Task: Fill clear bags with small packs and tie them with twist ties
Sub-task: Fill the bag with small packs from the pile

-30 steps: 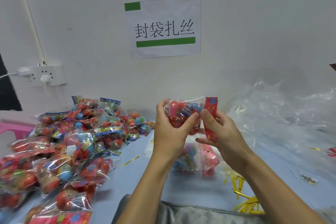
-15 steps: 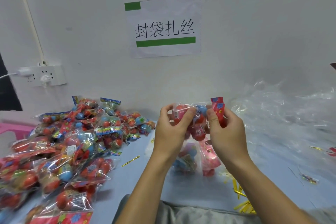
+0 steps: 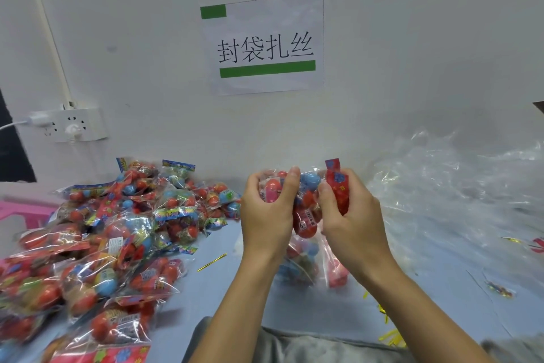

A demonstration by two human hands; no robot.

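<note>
A white wall point(image 3: 412, 38) stood behind a pale blue worktop point(image 3: 206, 289), and a paper sign point(image 3: 263, 43) with four black characters and green bars was fixed to it. A white power strip point(image 3: 75, 125) hung on the wall at the left, with a plug and a white cable in it.

Above the middle of the worktop the person held a clear bag point(image 3: 303, 200) raised between both hands; red, blue and pink egg-shaped packs showed through its film. The left hand point(image 3: 268, 215) curled its grip around the left side of the bag, thumb lying across the front. The right hand point(image 3: 353, 221) pinched the bag's red flowered header point(image 3: 337, 186), which stood upright out of the fingers, at the right end of the bag.

Below the hands another filled bag point(image 3: 309, 262) lay on the worktop. A large heap of filled bags point(image 3: 103, 239) covered the left side. A loose mound of empty clear bags point(image 3: 459, 194) lay at the right, against the wall. One gold twist tie point(image 3: 211, 258) lay alone on the bare blue surface between the heap and the left forearm, and more yellow twist ties point(image 3: 388, 336) were scattered near the right forearm. Grey cloth point(image 3: 294, 348) showed at the bottom edge.
</note>
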